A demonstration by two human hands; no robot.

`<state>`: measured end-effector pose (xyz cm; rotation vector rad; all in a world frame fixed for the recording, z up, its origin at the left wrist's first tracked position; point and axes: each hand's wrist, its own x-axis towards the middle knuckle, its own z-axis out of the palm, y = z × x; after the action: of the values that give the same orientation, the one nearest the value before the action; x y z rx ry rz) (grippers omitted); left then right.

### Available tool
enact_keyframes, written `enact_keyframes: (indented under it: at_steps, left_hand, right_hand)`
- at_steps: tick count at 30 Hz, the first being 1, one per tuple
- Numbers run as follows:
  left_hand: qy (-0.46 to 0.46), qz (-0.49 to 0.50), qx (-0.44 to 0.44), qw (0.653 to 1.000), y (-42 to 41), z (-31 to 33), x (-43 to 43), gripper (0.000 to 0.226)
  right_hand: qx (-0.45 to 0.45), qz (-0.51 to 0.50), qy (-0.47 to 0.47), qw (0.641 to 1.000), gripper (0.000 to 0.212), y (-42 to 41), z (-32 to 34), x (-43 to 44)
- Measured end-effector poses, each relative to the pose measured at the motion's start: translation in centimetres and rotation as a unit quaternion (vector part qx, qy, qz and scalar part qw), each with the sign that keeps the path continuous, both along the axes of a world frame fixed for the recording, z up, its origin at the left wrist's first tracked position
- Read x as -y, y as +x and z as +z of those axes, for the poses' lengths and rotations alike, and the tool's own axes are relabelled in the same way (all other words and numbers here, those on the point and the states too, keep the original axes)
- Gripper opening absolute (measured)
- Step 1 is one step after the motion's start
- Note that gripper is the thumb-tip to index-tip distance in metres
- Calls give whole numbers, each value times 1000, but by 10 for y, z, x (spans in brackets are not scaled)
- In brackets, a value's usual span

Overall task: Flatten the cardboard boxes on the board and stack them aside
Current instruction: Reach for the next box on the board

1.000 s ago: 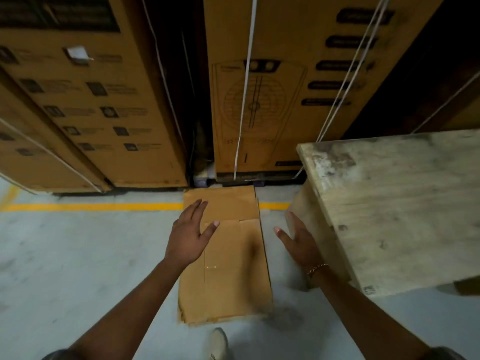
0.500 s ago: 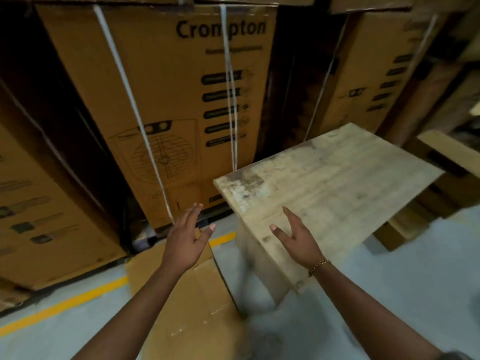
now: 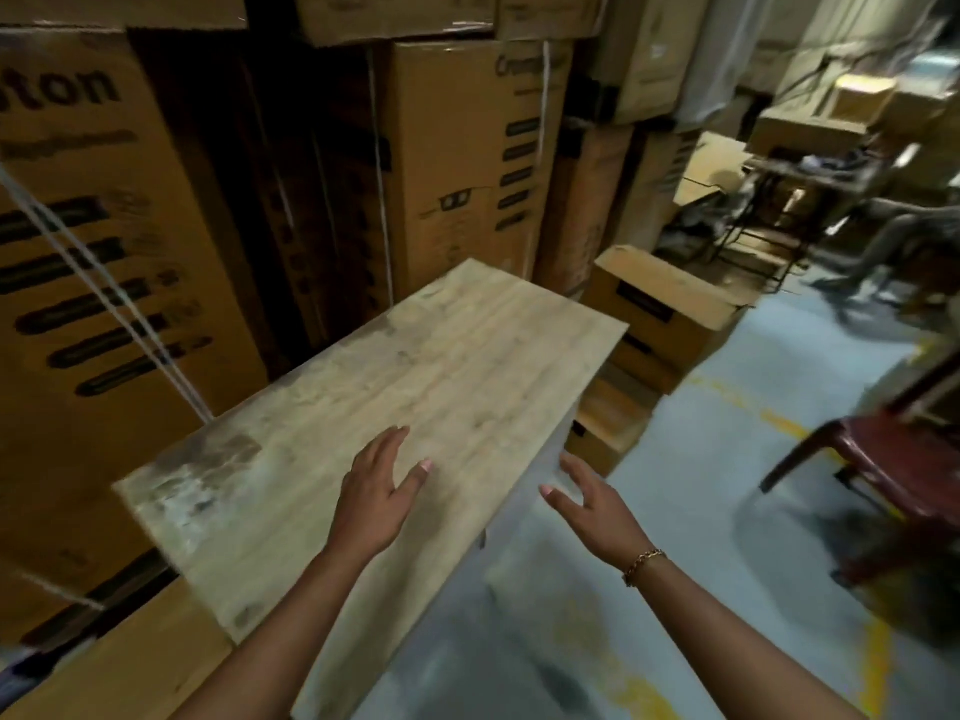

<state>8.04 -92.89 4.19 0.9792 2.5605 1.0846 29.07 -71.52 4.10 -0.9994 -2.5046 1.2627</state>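
One flattened cardboard sheet [image 3: 130, 667] lies beside the bare wooden board [image 3: 415, 387]; left hand [image 3: 371, 498] and right hand [image 3: 597, 504] spread, empty; the carton [image 3: 660, 304] beyond probably remains.

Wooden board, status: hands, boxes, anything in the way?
Left hand open over pale wooden board; right hand open beside it. Brown cardboard box on floor beyond. Dark red chair, right.

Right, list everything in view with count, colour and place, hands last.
wooden board: one, pale, centre.
flattened cardboard: one sheet visible, brown, floor at lower left.
tall strapped cartons: several, brown, stacked behind the board.
small boxes: at least two, brown, floor past the board's far end.
chair: one, dark red, right.
floor lines: yellow, lower right.
bracelet: one, gold, right wrist.
left hand: open, above the board.
right hand: open, off the board's right edge.
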Motion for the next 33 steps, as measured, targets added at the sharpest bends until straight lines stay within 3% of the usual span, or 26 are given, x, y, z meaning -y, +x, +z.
enact_keyframes:
  at_steps: [8,13,21,27,33]
  left_hand:
    - [15,-93,22,995,15,-1,-202,70]
    - [28,-108,39,993,-14,-16,-334,56]
    - [-1,-166,91,982,-56,-35,-537,55]
    - [-1,-190,103,976,-72,-36,-656,53]
    - [-2,-130,131,983,-80,-70,-758,53]
  right_hand:
    - [9,-74,-18,997,71,25,2,-168]
    - [21,-97,-18,995,67,15,-4,-282]
    - [51,-152,-62,985,58,-4,-1,-450]
    - [61,-151,-69,984,53,-22,-6,-573]
    - [97,-56,-75,991,42,-52,-40,-720]
